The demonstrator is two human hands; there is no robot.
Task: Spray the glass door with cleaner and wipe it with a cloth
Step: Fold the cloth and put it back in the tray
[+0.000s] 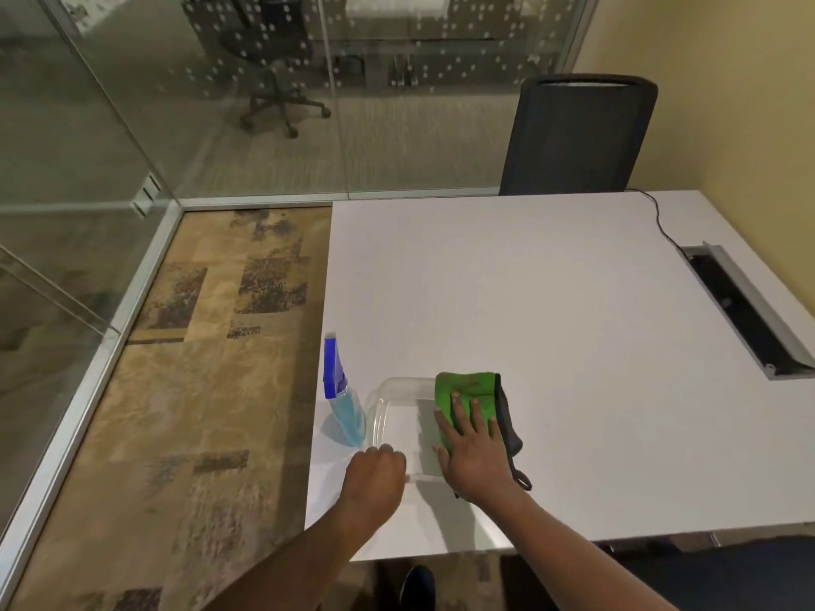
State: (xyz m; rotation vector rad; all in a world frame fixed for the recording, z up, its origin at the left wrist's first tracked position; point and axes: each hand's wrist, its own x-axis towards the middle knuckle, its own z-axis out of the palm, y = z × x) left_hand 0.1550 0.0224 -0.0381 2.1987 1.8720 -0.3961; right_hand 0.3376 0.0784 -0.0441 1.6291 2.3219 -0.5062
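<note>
Right hand (478,456) lies flat, fingers spread, on green cloth (467,390); left hand (375,478) curls loosely, empty.

The right hand (474,452) hid part of the green cloth (467,390). The table (529,280) ran off the frame's right edge. The left hand's fingertips curled from sight.

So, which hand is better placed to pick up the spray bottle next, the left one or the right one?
The left hand. It is loosely closed and holds nothing, just beside the spray bottle at the table's left edge. The right hand lies flat on the green cloth, farther away.
</note>
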